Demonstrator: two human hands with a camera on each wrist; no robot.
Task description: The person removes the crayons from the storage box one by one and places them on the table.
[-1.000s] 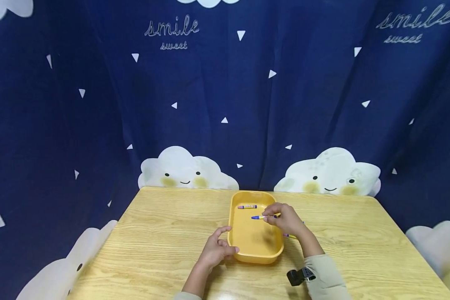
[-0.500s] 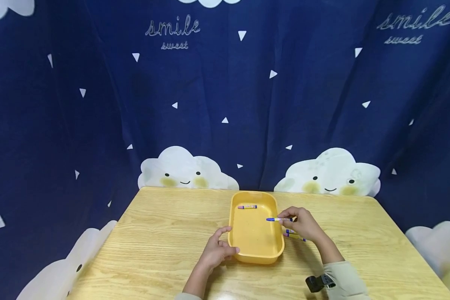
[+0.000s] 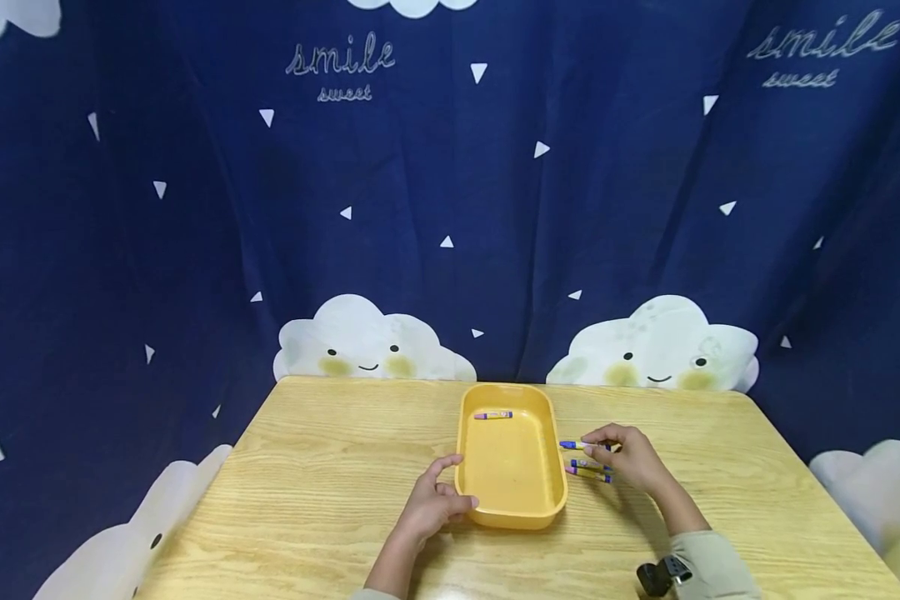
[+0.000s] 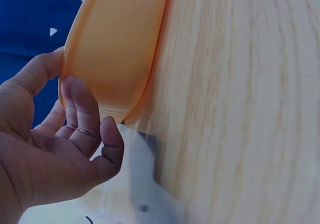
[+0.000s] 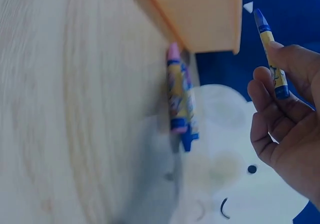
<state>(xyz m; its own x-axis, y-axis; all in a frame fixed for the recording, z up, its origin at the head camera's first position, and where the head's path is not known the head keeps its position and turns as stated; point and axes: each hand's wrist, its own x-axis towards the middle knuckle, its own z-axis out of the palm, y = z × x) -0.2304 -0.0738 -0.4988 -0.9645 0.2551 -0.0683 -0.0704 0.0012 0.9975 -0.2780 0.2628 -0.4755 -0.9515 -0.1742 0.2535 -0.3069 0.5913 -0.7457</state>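
Note:
A yellow tray (image 3: 515, 520) stands on the table. My left hand (image 3: 429, 502) holds it by the left rim near the front corner; in the left wrist view, curled fingers (image 4: 85, 112) lie against its outer wall. Between thumb and fingertips, my right hand (image 3: 636, 460) pinches a blue crayon (image 5: 270, 54) with a yellow wrapper, just right of the tray and above the table. Two more crayons lie below that hand beside the tray: a pink-tipped crayon (image 5: 176, 92) and a blue-ended crayon (image 5: 192, 115) partly behind it. Inside the tray, toward the back, lies another pink-tipped crayon (image 3: 493, 415).
The wooden table (image 3: 330, 475) extends to both sides of the tray. Behind it hangs a dark blue curtain (image 3: 435, 167) printed with clouds and triangles. A black wrist camera (image 3: 662, 575) is strapped at the right sleeve.
My right hand has carried the blue crayon rightward, from over the tray to beside it, above the two crayons on the table. My left hand and the tray have stayed in place.

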